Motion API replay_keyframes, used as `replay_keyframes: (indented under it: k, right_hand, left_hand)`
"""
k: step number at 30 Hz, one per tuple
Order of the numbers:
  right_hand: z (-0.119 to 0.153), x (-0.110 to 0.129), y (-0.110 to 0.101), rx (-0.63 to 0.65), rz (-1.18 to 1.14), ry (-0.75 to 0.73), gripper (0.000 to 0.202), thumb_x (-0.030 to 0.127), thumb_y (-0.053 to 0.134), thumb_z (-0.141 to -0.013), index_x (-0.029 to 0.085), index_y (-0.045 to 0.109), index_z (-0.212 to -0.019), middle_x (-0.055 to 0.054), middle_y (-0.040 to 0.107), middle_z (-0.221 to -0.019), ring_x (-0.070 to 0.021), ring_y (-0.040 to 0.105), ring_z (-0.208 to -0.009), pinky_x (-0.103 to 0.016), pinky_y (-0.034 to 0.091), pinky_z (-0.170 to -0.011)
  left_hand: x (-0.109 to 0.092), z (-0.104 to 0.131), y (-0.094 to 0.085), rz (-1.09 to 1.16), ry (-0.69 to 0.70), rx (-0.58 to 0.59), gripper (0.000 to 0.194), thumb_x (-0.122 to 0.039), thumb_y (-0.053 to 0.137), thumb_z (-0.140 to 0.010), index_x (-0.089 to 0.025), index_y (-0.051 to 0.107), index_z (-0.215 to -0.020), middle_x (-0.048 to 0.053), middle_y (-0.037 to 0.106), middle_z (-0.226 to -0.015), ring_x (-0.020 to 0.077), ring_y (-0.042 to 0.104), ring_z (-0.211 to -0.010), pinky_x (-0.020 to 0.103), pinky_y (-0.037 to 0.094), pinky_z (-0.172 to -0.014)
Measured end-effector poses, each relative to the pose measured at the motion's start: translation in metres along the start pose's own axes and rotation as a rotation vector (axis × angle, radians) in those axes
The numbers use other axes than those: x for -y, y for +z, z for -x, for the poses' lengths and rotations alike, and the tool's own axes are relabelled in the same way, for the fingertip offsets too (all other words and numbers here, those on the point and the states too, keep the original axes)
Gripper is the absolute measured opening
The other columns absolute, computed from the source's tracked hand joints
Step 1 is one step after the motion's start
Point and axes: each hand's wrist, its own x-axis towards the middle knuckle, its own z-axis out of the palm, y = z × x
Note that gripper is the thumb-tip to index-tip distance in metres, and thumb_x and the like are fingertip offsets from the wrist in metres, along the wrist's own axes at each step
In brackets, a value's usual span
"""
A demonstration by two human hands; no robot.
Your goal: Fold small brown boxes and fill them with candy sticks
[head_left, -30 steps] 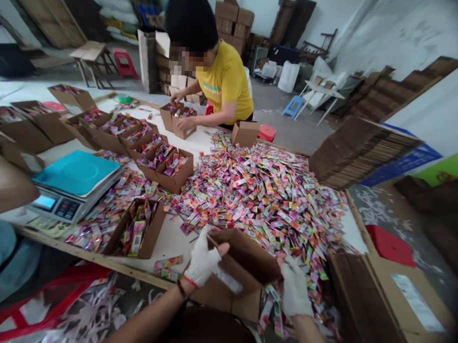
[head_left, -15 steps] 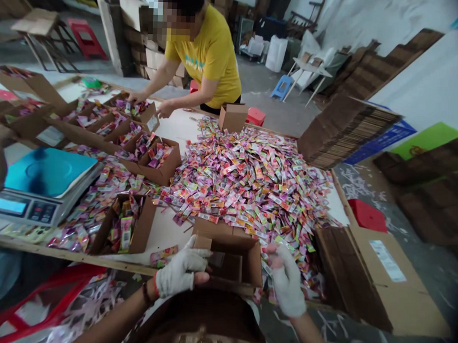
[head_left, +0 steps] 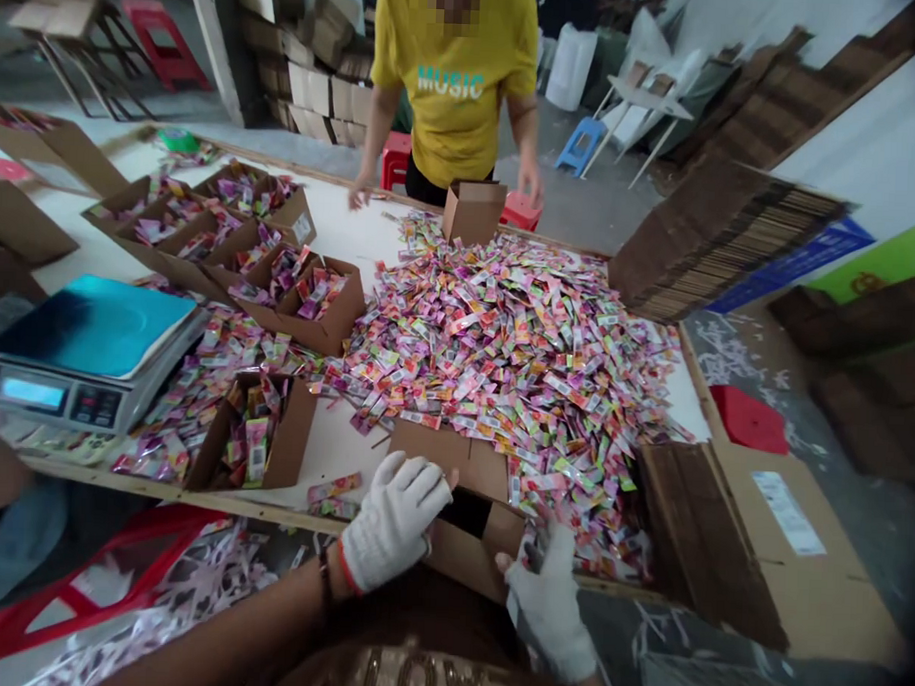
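Observation:
An open cardboard box (head_left: 461,553) stands at the table's near edge, tilted toward me, its far flap raised against the packets. My left hand (head_left: 400,516), in a white glove, lies over the box's left side with fingers curled; what it grips is hidden. At the box's right side is my right hand (head_left: 554,597), also gloved, thumb and fingers apart beside the wall. Beyond the box spreads a large heap of small colourful packets (head_left: 502,355). A box filled with packets (head_left: 289,437) sits to the left.
A scale (head_left: 89,340) and several partitioned boxes (head_left: 331,309) of packets are on the left. Flattened cardboard (head_left: 780,554) lies right; a cardboard stack (head_left: 723,237) stands behind. Across the table is a person in a yellow shirt (head_left: 455,93), near a small box (head_left: 473,211).
My left hand has moved right and up over the box, and the box has tilted toward me. The person across has straightened and drawn their hands back from the partitioned boxes.

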Motion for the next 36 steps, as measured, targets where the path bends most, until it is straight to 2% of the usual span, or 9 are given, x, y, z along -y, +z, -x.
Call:
replay_keyframes:
  k: [4, 8, 14, 18, 21, 24, 27, 31, 36]
  right_hand:
    - [-0.007, 0.028, -0.007, 0.112, 0.339, -0.382, 0.041, 0.034, 0.057, -0.081, 0.023, 0.054, -0.120, -0.011, 0.045, -0.135, -0.0306, 0.037, -0.128, -0.049, 0.033, -0.105]
    - [-0.022, 0.058, 0.007, 0.413, 0.658, -0.580, 0.018, 0.024, 0.057, -0.083, 0.023, 0.066, -0.098, -0.007, 0.061, -0.107, -0.0250, 0.052, -0.099, -0.042, 0.041, -0.089]
    - [-0.036, 0.070, 0.028, 0.558, 0.880, -0.591, 0.016, 0.019, 0.055, -0.081, 0.017, 0.065, -0.094, -0.008, 0.063, -0.096, -0.0266, 0.053, -0.088, -0.038, 0.044, -0.074]
    - [-0.068, 0.063, 0.008, 0.567, 0.610, -0.508, 0.018, 0.019, 0.054, -0.079, 0.018, 0.063, -0.095, -0.006, 0.063, -0.097, -0.0225, 0.056, -0.091, -0.036, 0.044, -0.084]
    - [-0.116, 0.043, -0.010, 0.581, 0.292, -0.345, 0.029, 0.018, 0.042, -0.082, 0.019, 0.062, -0.103, -0.005, 0.065, -0.094, -0.0170, 0.060, -0.086, -0.030, 0.047, -0.080]
    - [-0.162, 0.009, -0.005, 0.344, 0.485, -0.212, 0.057, 0.018, 0.049, -0.074, 0.012, 0.046, -0.131, -0.016, 0.054, -0.126, -0.0265, 0.052, -0.115, -0.039, 0.041, -0.096]
    - [-0.197, -0.022, 0.026, 0.340, 0.915, -0.200, 0.093, 0.025, 0.068, -0.061, 0.017, 0.027, -0.145, -0.021, 0.021, -0.151, -0.0433, 0.021, -0.135, -0.059, 0.015, -0.107]
    - [-0.250, -0.024, 0.066, 0.424, 1.070, -0.297, 0.096, 0.034, 0.068, -0.064, 0.027, 0.020, -0.147, -0.018, 0.008, -0.154, -0.0482, 0.008, -0.137, -0.069, 0.008, -0.101]
    - [-0.319, -0.001, 0.076, 0.454, 0.882, -0.216, 0.072, 0.014, 0.058, -0.070, 0.021, 0.038, -0.139, -0.021, 0.033, -0.141, -0.0346, 0.047, -0.119, -0.045, 0.037, -0.093]
  left_hand:
    - [0.008, 0.012, 0.002, -0.005, 0.113, 0.015, 0.019, -0.016, 0.046, -0.085, -0.022, 0.063, -0.091, 0.005, 0.059, -0.096, 0.0210, 0.052, -0.096, 0.045, 0.037, -0.095]
    - [0.010, 0.011, 0.010, -0.020, 0.111, 0.034, 0.018, -0.014, 0.045, -0.084, -0.020, 0.062, -0.084, 0.007, 0.056, -0.100, 0.0223, 0.050, -0.101, 0.046, 0.036, -0.098]
    - [0.010, -0.006, 0.013, -0.053, 0.064, 0.137, 0.027, -0.028, 0.051, -0.082, -0.017, 0.060, -0.106, 0.012, 0.052, -0.118, 0.0289, 0.046, -0.110, 0.050, 0.030, -0.102]
    - [0.006, -0.032, 0.010, 0.016, 0.111, 0.270, 0.091, -0.070, 0.059, -0.060, -0.016, 0.045, -0.132, 0.017, 0.045, -0.129, 0.0383, 0.037, -0.120, 0.057, 0.016, -0.106]
    - [0.002, -0.058, 0.008, 0.014, 0.177, 0.353, 0.106, -0.065, 0.065, -0.049, -0.018, 0.036, -0.140, 0.019, 0.045, -0.127, 0.0413, 0.037, -0.119, 0.061, 0.016, -0.103]
    - [0.009, -0.074, 0.001, 0.081, 0.118, 0.379, 0.099, -0.052, 0.072, -0.044, -0.026, 0.043, -0.136, 0.014, 0.052, -0.114, 0.0368, 0.049, -0.102, 0.058, 0.034, -0.092]
    - [0.032, -0.068, -0.011, 0.238, -0.152, 0.257, 0.094, -0.039, 0.077, -0.042, -0.029, 0.048, -0.131, 0.013, 0.053, -0.118, 0.0367, 0.051, -0.103, 0.052, 0.041, -0.089]
    - [0.076, -0.029, -0.020, 0.752, -0.906, -0.023, 0.089, -0.039, 0.082, -0.045, -0.028, 0.050, -0.127, 0.008, 0.062, -0.115, 0.0355, 0.057, -0.105, 0.045, 0.048, -0.090]
    - [0.091, 0.007, 0.011, 1.531, -1.456, -0.353, 0.078, -0.044, 0.081, -0.052, -0.021, 0.051, -0.121, 0.006, 0.072, -0.090, 0.0314, 0.069, -0.077, 0.043, 0.057, -0.068]
